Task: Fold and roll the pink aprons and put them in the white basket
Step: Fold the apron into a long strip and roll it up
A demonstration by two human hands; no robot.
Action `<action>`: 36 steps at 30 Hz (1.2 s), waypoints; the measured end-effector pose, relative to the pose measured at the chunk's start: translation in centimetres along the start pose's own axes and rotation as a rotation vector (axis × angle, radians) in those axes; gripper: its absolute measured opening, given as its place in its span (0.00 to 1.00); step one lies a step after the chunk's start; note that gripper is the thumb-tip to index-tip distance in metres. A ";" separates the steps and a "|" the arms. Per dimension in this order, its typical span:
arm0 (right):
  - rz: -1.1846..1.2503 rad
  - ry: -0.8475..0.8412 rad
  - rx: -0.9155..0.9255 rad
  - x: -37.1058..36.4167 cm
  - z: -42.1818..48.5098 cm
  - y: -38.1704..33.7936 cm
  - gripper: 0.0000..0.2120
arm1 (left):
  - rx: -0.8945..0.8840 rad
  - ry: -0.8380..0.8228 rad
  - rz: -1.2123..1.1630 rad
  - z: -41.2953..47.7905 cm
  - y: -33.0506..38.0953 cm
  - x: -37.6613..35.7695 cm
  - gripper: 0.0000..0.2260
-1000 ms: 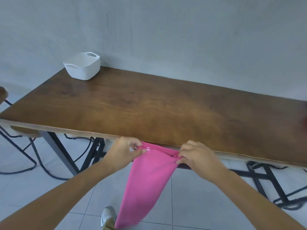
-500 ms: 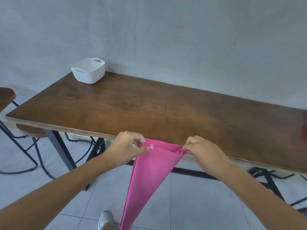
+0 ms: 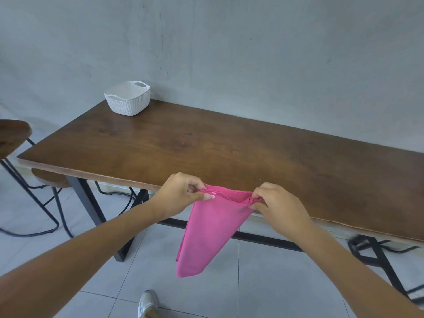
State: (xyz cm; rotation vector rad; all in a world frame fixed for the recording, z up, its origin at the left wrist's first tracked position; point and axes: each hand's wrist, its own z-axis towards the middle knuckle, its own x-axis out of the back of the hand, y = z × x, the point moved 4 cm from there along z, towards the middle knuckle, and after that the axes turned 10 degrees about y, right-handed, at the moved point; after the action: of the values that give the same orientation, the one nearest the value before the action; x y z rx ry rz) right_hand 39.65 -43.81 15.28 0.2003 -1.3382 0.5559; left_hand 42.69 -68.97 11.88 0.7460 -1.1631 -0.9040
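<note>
Low in the centre of the frame, the pink apron [image 3: 211,230] hangs in the air just in front of the bench's [image 3: 229,152] near edge, with its narrow lower end dangling above the floor tiles. Your left hand [image 3: 181,193] pinches one top corner and your right hand [image 3: 277,203] the other. The fingers [image 3: 257,199] of both are clamped on the cloth, and the top edge is drawn between them.

The apron looks light, soft and limp, so it will likely sag wherever it goes unsupported. Take it by the corners and hem, and lay it flat on the bench to fold.

Farther back, at upper left, the white basket [image 3: 127,98] stands upright on the bench's far corner. No pink shows in the part of its inside you can see.
</note>
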 end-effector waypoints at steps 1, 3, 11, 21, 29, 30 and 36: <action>-0.042 0.009 0.008 -0.1 0.1 0.1 0.07 | 0.011 0.002 -0.014 0.2 -0.2 0.1 0.10; -0.114 0.032 0.026 -0.4 0.4 0.2 0.10 | 0.013 0.017 -0.011 0.5 -0.6 0.2 0.10; 0.067 0.103 -0.076 -2.6 1.7 -0.4 0.11 | 0.000 0.191 0.039 1.7 -3.1 0.6 0.08; 0.255 0.069 -0.183 -6.2 4.5 -1.0 0.12 | 0.193 0.278 -0.011 3.4 -6.8 1.5 0.15; 0.297 0.063 -0.324 -9.4 9.1 0.5 0.10 | 0.250 0.225 0.031 7.3 -9.8 0.7 0.08; 0.314 0.062 -0.356 -10.0 9.6 0.9 0.09 | 0.250 0.226 0.059 7.9 -10.4 0.6 0.09; 0.434 -0.044 -0.573 -14.2 12.8 3.7 0.08 | 0.122 0.189 0.332 11.5 -13.5 0.0 0.11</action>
State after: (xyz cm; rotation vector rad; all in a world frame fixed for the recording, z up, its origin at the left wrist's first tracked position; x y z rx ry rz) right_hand 25.07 -50.12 4.09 -0.5603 -1.5381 0.5043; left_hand 28.84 -75.54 2.94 0.6940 -1.1389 -0.4789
